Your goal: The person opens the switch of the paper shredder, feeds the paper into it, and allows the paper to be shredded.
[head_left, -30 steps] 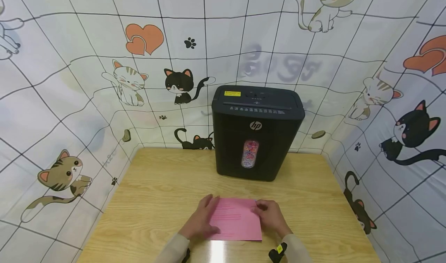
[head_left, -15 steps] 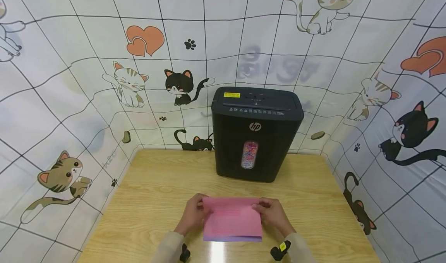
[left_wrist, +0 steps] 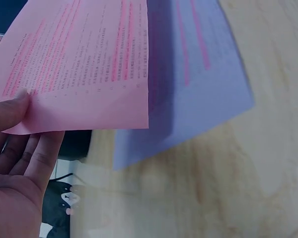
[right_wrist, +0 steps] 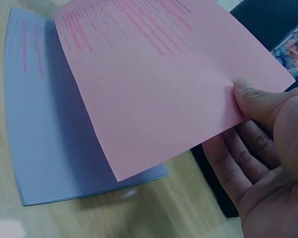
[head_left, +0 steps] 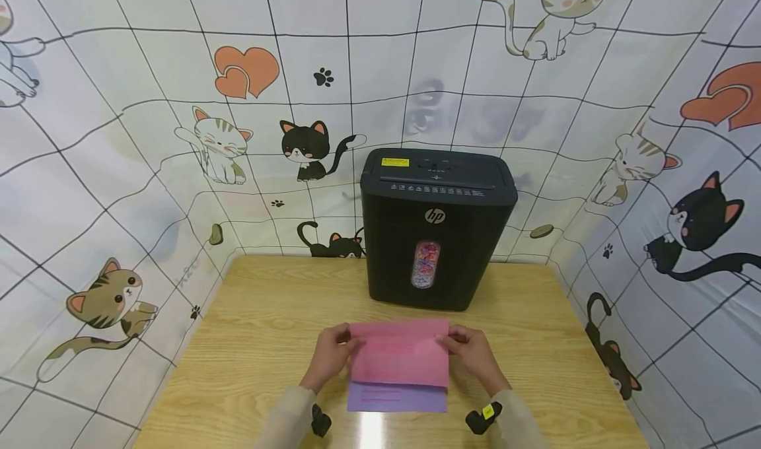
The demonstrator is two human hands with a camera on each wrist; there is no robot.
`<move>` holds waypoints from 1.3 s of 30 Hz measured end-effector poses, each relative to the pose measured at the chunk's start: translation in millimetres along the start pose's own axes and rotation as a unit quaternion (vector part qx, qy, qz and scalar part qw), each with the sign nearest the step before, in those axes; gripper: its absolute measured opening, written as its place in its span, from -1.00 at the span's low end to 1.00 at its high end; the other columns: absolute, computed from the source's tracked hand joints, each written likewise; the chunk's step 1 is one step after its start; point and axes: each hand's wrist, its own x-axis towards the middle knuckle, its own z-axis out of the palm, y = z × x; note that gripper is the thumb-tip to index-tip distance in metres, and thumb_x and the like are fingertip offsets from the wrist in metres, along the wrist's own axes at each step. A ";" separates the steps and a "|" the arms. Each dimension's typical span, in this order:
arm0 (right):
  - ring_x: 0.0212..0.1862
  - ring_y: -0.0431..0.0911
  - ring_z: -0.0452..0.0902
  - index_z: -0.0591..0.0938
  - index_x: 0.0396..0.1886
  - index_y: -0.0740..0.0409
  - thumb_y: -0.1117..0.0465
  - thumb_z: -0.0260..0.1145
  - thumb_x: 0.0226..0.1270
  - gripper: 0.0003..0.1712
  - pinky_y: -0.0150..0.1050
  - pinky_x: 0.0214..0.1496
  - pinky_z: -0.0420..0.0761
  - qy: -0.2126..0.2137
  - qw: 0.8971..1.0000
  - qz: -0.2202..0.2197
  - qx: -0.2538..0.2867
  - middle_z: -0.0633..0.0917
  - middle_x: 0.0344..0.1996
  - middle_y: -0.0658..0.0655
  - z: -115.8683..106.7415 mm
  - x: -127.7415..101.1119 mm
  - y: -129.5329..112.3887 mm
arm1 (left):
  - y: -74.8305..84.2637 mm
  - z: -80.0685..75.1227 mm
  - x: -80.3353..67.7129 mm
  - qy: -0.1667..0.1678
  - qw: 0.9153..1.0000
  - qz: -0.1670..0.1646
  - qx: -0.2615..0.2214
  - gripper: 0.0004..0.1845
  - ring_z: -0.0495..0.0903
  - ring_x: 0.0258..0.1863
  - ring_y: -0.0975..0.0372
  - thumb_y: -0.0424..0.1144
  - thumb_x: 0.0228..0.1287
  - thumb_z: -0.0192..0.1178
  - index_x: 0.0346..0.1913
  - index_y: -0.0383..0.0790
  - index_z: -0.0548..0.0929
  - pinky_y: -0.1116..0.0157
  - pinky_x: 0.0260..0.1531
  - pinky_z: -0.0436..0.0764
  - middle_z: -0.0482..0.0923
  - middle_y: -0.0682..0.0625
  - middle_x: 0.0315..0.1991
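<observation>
Near the front edge of the bench [head_left: 261, 317], at its middle, both hands hold a pink sheet [head_left: 399, 351] lifted off the surface. The left hand [head_left: 330, 360] pinches the sheet's left edge, thumb on the printed face and the other fingers [left_wrist: 20, 153] lying loosely curved beneath it, as the left wrist view shows. The right hand [head_left: 472, 356] pinches the right edge the same way: its thumb presses on top, while the fingers [right_wrist: 233, 163] underneath support the paper. The pink sheet carries lines of small printed text, some marked in brighter pink, and it tilts up so that its far edge is raised towards the shredder.

Under it, flat on the bench, lies a purple sheet [head_left: 397, 397], its near strip showing below the pink sheet's lower edge in the head view. The wrist views show the two papers apart, with the pink one casting a shadow on the purple.

At the back edge of the bench, right of centre, stands a black paper shredder [head_left: 436, 228] with a small window on its front through which coloured scraps show. A cloth printed with cartoon cats [head_left: 107, 297] surrounds the bench on three sides.
</observation>
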 end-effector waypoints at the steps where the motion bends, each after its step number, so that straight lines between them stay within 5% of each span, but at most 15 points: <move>1: -0.28 -0.16 0.68 0.77 -0.21 0.24 0.15 0.48 0.33 -0.78 -0.14 -0.12 0.77 0.002 1.000 0.000 0.001 0.79 -0.32 0.10 -1.1 0.5 -1.6 | 1.8 -0.3 0.9 -0.001 1.000 -0.003 -0.003 -0.86 0.75 -0.18 0.20 -0.19 0.30 0.43 -0.37 -0.15 0.73 0.36 -0.11 0.71 0.76 0.02 -0.34; 19: -0.22 -0.13 0.72 0.77 -0.15 0.14 0.05 0.43 0.39 -0.75 -0.13 -0.06 0.74 0.022 0.997 -0.027 -0.061 0.79 -0.26 0.09 -20.3 12.8 -33.8 | 31.3 -5.4 25.3 0.009 1.000 -0.007 -0.016 -0.90 0.74 -0.15 0.22 -0.17 0.31 0.42 -0.24 -0.12 0.80 0.29 -0.06 0.71 0.78 0.01 -0.29; 39: -0.26 -0.18 0.73 0.77 -0.17 0.16 0.02 0.45 0.38 -0.71 -0.30 -0.17 0.72 0.029 0.995 -0.080 -0.046 0.81 -0.29 0.09 -41.2 25.6 -72.9 | 68.5 -17.2 59.9 0.026 0.998 0.022 -0.051 -0.92 0.73 -0.16 0.20 -0.27 0.28 0.43 -0.23 -0.20 0.81 0.34 -0.14 0.72 0.76 -0.06 -0.30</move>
